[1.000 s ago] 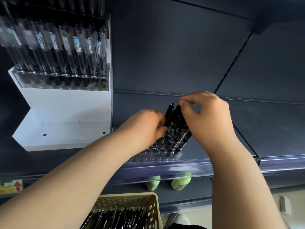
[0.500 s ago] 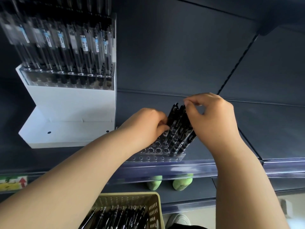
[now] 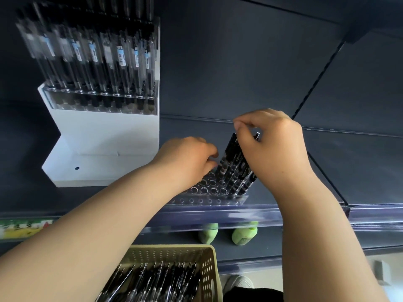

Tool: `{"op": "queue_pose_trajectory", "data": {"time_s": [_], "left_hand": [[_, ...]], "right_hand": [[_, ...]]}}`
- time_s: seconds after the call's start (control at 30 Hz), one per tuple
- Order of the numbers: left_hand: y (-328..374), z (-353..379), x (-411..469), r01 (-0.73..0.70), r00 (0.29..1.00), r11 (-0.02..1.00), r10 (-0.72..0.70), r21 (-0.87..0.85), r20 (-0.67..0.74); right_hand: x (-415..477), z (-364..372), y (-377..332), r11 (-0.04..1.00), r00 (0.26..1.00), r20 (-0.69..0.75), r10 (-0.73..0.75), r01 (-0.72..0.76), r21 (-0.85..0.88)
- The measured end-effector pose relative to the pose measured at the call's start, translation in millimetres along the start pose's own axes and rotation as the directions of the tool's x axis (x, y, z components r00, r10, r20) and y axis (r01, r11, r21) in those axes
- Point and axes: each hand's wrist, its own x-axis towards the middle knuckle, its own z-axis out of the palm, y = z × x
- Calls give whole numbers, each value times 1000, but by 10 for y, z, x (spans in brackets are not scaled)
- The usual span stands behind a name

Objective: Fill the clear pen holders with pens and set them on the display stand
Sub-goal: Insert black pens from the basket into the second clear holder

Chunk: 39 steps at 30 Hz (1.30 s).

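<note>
A beige basket of black pens sits nearest, below the dark shelf. On the shelf's front edge stands the clear pen holder, partly filled. The left hand curls beside the pens; the right hand pinches one pen's top. Farther left, the white display stand carries a full holder; labels are blurred.

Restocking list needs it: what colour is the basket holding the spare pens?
Beige basket, clearest in the head view.

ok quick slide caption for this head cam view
Two bare hands, left hand and right hand, slot black pens into a clear pen holder beside a filled white display stand.
</note>
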Motion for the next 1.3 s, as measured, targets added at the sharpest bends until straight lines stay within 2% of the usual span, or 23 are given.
{"op": "queue_pose_trajectory", "data": {"time_s": [0.13, 0.23, 0.3, 0.4, 0.5, 0.6, 0.7, 0.77, 0.87, 0.97, 1.03, 1.17, 1.3], "left_hand": [[-31, -178, -214, 11, 1000, 980, -8, 200, -16], [-42, -256, -478, 35, 999, 955, -25, 294, -40], [-106, -291, -715, 48, 999, 952, -40, 303, -34], [-273, -273, -1142, 53, 998, 945, -61, 322, 17], [-444, -188, -1628, 157, 975, 942, -195, 298, 105], [-546, -32, -1998, 312, 900, 920, -366, 237, 236], [-580, 261, -2181, 384, 854, 904, -424, 185, 300], [-556, 514, -2303, 440, 822, 889, -456, 128, 342], [-455, 952, -2503, 522, 741, 846, -511, 105, 436], [-342, 1320, -2648, 623, 655, 781, -555, 49, 514], [-311, 1441, -2658, 656, 642, 754, -557, -2, 527], [-374, 1544, -2485, 688, 666, 721, -582, -84, 466], [-385, 1779, -2374, 739, 613, 666, -603, -101, 511]], "right_hand": [[-142, 80, -210, 986, 986, -57, -158, 160, 36], [-405, 168, -364, 942, 944, -93, -316, 324, 88], [-619, 245, -440, 920, 927, -29, -373, 374, 121], [-872, 384, -504, 919, 912, 143, -385, 365, 148], [-1122, 519, -580, 927, 879, 297, -373, 345, 146], [-1408, 630, -662, 968, 844, 474, -252, 218, 127], [-1690, 777, -699, 997, 753, 655, -70, 65, 32], [-1910, 905, -706, 993, 706, 702, 94, -117, -16], [-2268, 1106, -702, 850, 587, 722, 366, -527, -3], [-2450, 1237, -669, 661, 467, 707, 531, -750, -1], [-2459, 1287, -599, 589, 403, 690, 601, -807, -43], [-2412, 1397, -403, 503, 290, 674, 680, -853, -140], [-2439, 1551, -309, 540, 231, 696, 680, -800, -262]]}}
